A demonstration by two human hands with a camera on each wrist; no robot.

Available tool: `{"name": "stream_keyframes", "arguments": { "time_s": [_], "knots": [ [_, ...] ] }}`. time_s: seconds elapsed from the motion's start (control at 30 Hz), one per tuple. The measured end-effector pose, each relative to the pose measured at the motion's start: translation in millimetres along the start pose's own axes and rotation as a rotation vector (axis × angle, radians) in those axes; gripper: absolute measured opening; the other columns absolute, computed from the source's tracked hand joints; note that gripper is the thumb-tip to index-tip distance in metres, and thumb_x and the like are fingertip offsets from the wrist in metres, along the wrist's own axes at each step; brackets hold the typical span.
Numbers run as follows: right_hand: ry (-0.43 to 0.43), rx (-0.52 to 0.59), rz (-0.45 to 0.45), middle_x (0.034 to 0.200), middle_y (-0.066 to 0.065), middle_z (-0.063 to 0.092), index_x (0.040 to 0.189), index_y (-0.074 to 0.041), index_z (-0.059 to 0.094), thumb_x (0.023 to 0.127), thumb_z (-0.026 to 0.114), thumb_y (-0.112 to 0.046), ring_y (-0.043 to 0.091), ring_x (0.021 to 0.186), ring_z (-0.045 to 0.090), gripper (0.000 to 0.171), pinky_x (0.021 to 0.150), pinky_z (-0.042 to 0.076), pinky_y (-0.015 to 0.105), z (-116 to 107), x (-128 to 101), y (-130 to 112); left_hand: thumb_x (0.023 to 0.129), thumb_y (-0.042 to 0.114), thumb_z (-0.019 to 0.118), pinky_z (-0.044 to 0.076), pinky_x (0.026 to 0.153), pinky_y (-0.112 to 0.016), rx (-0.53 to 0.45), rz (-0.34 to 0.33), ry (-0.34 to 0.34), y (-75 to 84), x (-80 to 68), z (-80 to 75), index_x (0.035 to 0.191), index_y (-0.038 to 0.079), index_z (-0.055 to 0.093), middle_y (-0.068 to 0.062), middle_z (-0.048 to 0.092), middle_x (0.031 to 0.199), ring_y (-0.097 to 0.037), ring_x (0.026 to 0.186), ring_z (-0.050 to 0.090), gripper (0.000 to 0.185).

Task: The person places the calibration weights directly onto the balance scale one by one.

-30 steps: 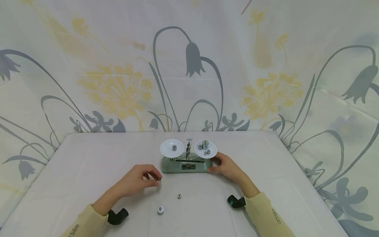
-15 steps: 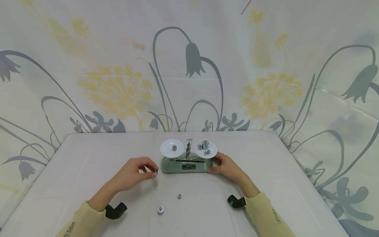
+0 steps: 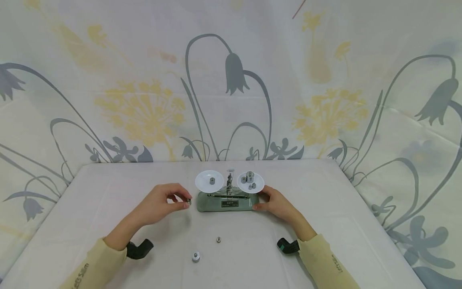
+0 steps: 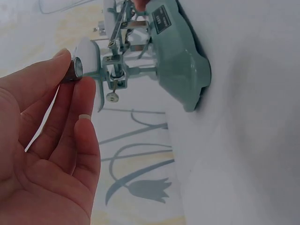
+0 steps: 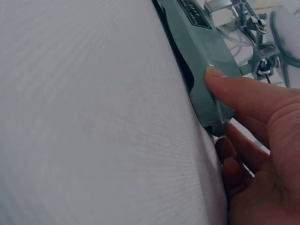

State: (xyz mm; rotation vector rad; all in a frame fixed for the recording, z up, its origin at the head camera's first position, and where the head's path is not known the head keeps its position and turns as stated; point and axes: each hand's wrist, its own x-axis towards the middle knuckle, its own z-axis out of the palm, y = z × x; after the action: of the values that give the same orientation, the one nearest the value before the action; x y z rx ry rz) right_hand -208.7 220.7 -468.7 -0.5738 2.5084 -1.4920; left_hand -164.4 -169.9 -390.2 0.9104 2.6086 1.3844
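A green balance scale (image 3: pixel 213 204) with two white pans stands on the white table. My left hand (image 3: pixel 162 204) pinches a small metal weight (image 4: pixel 73 70) between thumb and fingertips, just left of the scale and close to its left pan (image 3: pixel 203 184). One weight (image 3: pixel 212 181) sits in that pan. Several weights of different sizes, the largest a metal cylinder (image 3: pixel 250 177), stand in the right pan (image 3: pixel 258 187). With thumb in front and fingers behind, my right hand (image 3: pixel 276 204) grips the right end of the scale's base (image 5: pixel 206 79).
A small metal weight (image 3: pixel 218 239) and a larger weight with a white base (image 3: pixel 196 257) stand on the table in front of the scale. Black wrist devices (image 3: pixel 140 249) are worn at both sleeves. A flower-printed cloth (image 3: pixel 151 80) hangs behind the table.
My left hand has moved away from me and slightly left, lifting the pinched weight toward the height of the left pan. The right hand has stayed on the base.
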Motion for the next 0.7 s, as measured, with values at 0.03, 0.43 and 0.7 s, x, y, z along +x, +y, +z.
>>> {"name": "stream_keyframes", "arguments": {
  "time_s": [0.03,0.43,0.7],
  "knots": [
    [-0.002,0.001,0.000,0.137,0.018,0.056,0.133,0.002,0.057,0.077,0.085,-0.011,0.037,0.134,0.045,0.064,0.111,0.034,0.053,0,0,0,0.087,0.014,0.078,0.053,0.078,-0.028,0.006,0.002,0.002,0.7,1.3,-1.2,0.101,0.019,0.072,0.008,0.069,0.096,-0.012,0.090,0.065,0.015],
    [-0.008,0.012,0.010,0.140,0.015,0.055,0.134,0.000,0.057,0.076,0.085,-0.012,0.035,0.137,0.042,0.066,0.113,0.033,0.050,1,2,3,0.087,0.015,0.078,0.053,0.078,-0.030,0.055,0.039,-0.006,12.7,17.2,-13.9,0.102,0.018,0.073,0.009,0.068,0.096,-0.012,0.091,0.065,0.016],
    [0.001,0.001,0.008,0.139,0.016,0.055,0.133,0.001,0.057,0.076,0.086,-0.012,0.037,0.136,0.043,0.065,0.112,0.033,0.052,1,1,3,0.087,0.014,0.078,0.053,0.079,-0.031,0.075,0.033,-0.033,19.1,30.6,-18.9,0.103,0.015,0.073,0.009,0.069,0.096,-0.012,0.092,0.065,0.016]
  ]
}}
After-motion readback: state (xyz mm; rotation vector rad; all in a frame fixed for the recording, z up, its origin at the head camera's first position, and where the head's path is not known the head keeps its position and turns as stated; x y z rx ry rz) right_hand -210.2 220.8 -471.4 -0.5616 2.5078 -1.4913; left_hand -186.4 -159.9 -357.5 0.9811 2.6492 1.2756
